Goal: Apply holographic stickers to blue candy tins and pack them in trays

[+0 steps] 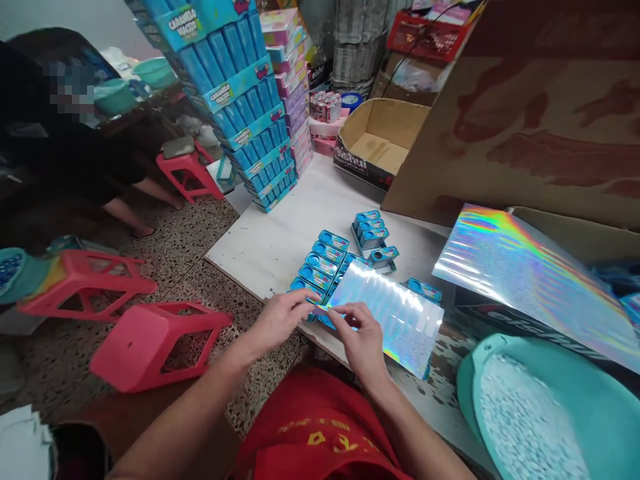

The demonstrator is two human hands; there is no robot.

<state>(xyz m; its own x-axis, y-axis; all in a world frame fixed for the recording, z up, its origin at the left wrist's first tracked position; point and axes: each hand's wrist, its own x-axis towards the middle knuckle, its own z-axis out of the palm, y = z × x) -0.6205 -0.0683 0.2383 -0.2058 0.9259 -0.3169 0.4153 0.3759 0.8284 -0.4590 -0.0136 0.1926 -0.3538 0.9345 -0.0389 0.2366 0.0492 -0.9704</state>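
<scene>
My left hand (283, 319) and my right hand (361, 339) meet at the near left corner of a shiny holographic sheet (387, 313). Both pinch that corner with thumb and fingers closed on it. The sheet lies over a group of small blue candy boxes (320, 263) set in rows on a low white board (280, 233). More of the same small boxes (371, 230) stand just behind the sheet.
A tall stack of blue display cartons (240, 100) stands at the board's far end. An open cardboard box (380, 137), a larger holographic sheet (530, 273), a teal basin of white pellets (540, 413), toppled red stools (150, 343) and a seated person (65, 153) surround it.
</scene>
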